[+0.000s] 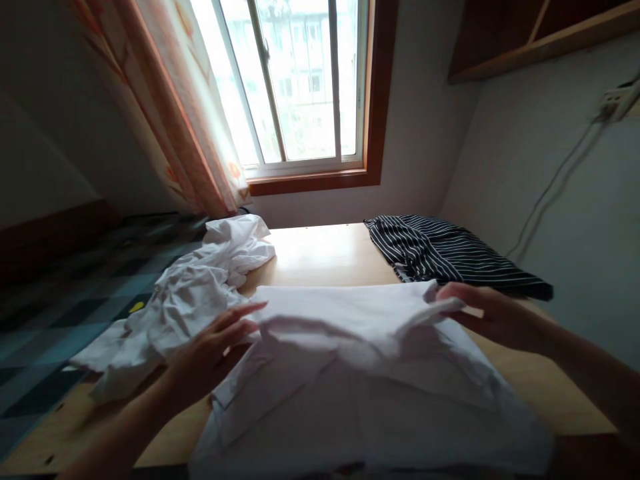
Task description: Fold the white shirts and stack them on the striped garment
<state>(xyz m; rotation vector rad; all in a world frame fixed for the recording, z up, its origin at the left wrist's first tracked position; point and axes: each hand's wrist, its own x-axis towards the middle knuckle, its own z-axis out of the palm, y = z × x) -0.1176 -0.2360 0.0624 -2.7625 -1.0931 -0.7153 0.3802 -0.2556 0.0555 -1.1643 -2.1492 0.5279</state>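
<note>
white shirt (360, 393) lies on the counter (325, 257), one edge pinched in the right hand (493, 315); the left hand (213, 348) is at the opposite side, its grip unclear.

Overexposed window (309, 100), dim surroundings

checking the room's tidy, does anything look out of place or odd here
The white cloth pile on the left looks untidy: it lies crumpled, sprawled across the checked fabric and the wooden tabletop, while the white shirt in front is spread much flatter. No spill shows.
</note>
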